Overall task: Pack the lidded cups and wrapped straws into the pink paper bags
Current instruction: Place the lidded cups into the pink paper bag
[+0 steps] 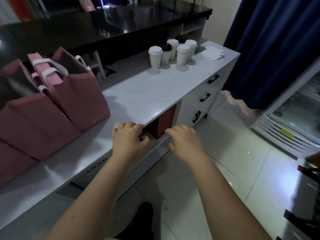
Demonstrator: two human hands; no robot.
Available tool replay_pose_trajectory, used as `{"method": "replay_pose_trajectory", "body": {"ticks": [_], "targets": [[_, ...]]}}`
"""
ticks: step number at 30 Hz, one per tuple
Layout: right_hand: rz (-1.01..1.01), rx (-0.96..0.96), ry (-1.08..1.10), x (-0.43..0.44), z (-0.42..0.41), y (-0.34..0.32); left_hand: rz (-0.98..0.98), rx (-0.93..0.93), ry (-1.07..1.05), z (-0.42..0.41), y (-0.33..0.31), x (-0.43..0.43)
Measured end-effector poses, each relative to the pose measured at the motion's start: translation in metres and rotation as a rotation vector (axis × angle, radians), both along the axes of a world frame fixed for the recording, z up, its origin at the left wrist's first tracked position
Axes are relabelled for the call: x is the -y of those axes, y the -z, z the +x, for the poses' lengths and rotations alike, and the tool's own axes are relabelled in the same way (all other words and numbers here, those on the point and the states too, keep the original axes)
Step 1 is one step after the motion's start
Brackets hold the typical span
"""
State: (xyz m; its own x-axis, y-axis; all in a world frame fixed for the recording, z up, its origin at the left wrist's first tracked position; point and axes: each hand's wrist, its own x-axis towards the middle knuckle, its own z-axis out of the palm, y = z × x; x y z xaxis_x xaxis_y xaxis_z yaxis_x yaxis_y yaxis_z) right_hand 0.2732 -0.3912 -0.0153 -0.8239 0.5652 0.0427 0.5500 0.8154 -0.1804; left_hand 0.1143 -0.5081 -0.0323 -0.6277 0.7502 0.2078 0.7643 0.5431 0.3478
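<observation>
Currently the left hand (129, 135) and right hand (183, 139), loosely curled and empty, sit just right of the upright, open-topped pink paper bags (78, 94) on the pale grey bench (147, 94), probably ready to fetch the white lidded paper cups (173, 52) standing well right of the bags.

Pale grey counter (147, 94) with white drawers, black handles (205, 97), and a red-brown box (164, 122) in the gap under it. Glossy black counter (103, 26) behind. Dark blue curtain (270, 49) at right, glass-front chiller (294, 108) below it, pale tiled floor (233, 170) reflecting light.
</observation>
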Motion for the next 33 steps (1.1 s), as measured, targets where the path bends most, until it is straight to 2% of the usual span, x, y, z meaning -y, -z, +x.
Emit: {"method": "replay_pose_trajectory", "body": {"ticks": [10,17,21,26,29,33], "targets": [[0.062,0.005,-0.160,-0.142,-0.145,-0.021,0.040,0.019,-0.154,-0.116,-0.014,-0.145],[0.145,-0.116,-0.211,-0.234,-0.227,-0.045,0.106,-0.066,-0.235,-0.192,-0.047,-0.232],[0.089,-0.176,-0.378,-0.276,-0.275,-0.050,0.078,-0.119,-0.366,-0.226,-0.055,-0.254],[0.081,-0.213,-0.673,-0.308,-0.342,-0.058,0.086,-0.137,-0.641,-0.253,-0.065,-0.264],[0.109,-0.193,-0.891,-0.313,-0.380,-0.068,0.107,-0.158,-0.820,-0.253,-0.077,-0.258],[0.075,-0.269,-1.103,-0.292,-0.422,-0.087,0.132,-0.210,-1.057,-0.240,-0.095,-0.230]]}}
